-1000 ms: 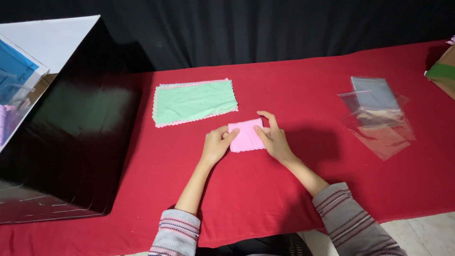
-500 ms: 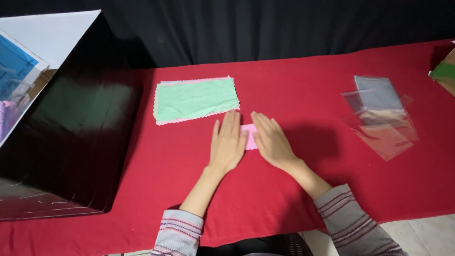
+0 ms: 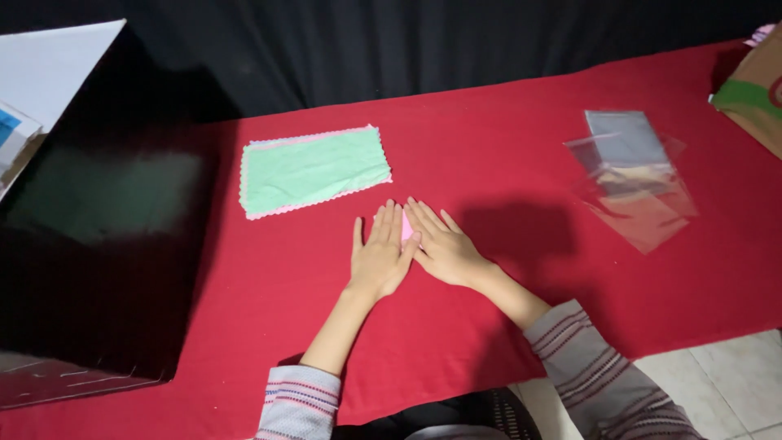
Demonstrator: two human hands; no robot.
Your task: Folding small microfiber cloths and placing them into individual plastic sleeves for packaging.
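Observation:
A small pink cloth lies folded on the red tablecloth, almost fully covered by my hands. My left hand lies flat on it with the fingers stretched out. My right hand presses flat beside it, fingertips touching the left hand's. Only a thin strip of pink shows between them. A stack of flat cloths with a green one on top rests just beyond my left hand.
A large black box stands at the left of the table. Several clear plastic sleeves lie at the right. A cardboard box with green tape sits at the far right edge. Tiled floor shows below the table's front.
One second ago both hands held the pink cloth by its edges, mostly visible. Now the hands lie flat on top of it, pressed together, hiding nearly all of it.

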